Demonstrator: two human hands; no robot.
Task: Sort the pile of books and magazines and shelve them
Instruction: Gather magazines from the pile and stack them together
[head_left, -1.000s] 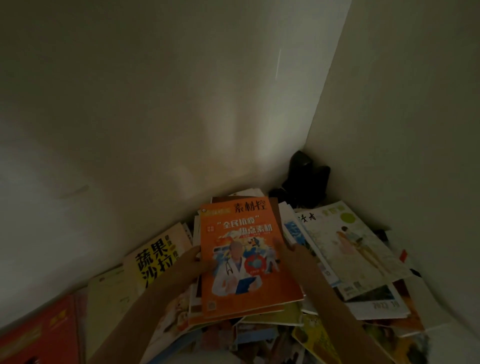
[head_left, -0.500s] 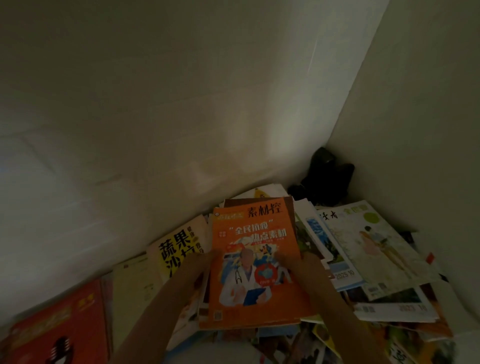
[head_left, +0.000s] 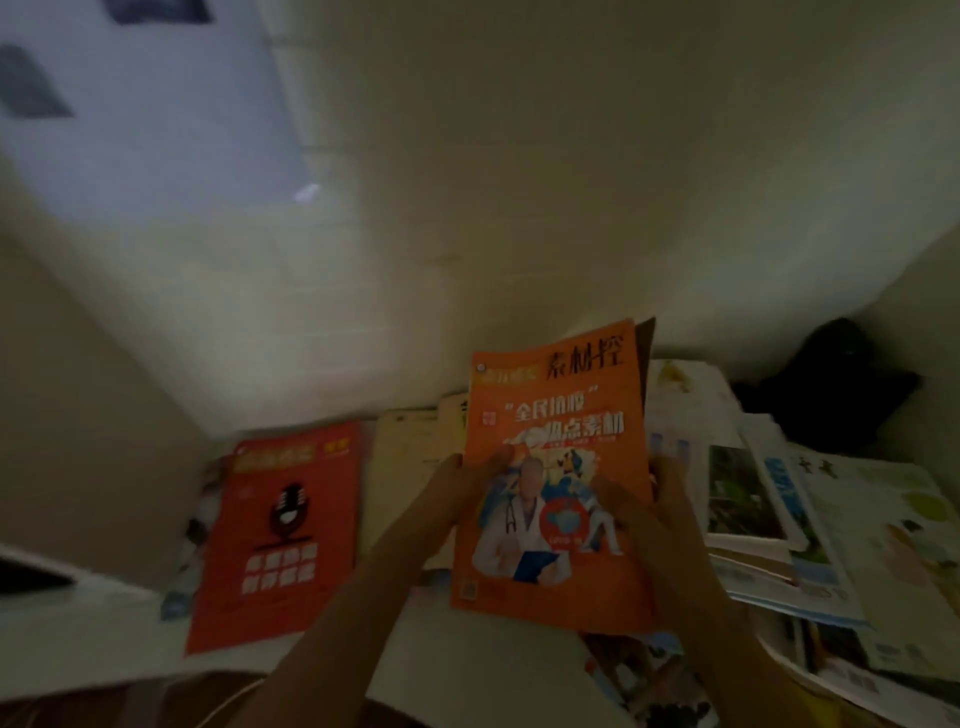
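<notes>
An orange magazine (head_left: 561, 415) with a doctor on its cover is held up above the pile, tilted toward me, with at least one more thin book behind it. My left hand (head_left: 457, 493) grips its left edge, thumb on the cover. My right hand (head_left: 649, 514) grips its right edge, thumb on the cover too. Below lies the pile of books and magazines (head_left: 779, 519), spread over the floor to the right. A red magazine (head_left: 280, 530) with a microphone picture lies flat at the left.
Pale walls close in behind and at the right. A dark object (head_left: 836, 384) sits in the far right corner. A cream book (head_left: 400, 467) lies between the red magazine and my hands. The scene is dim and blurred.
The orange magazine has risen off the pile in both hands. The view has swung left, so the red magazine now shows fully and the corner has shifted right.
</notes>
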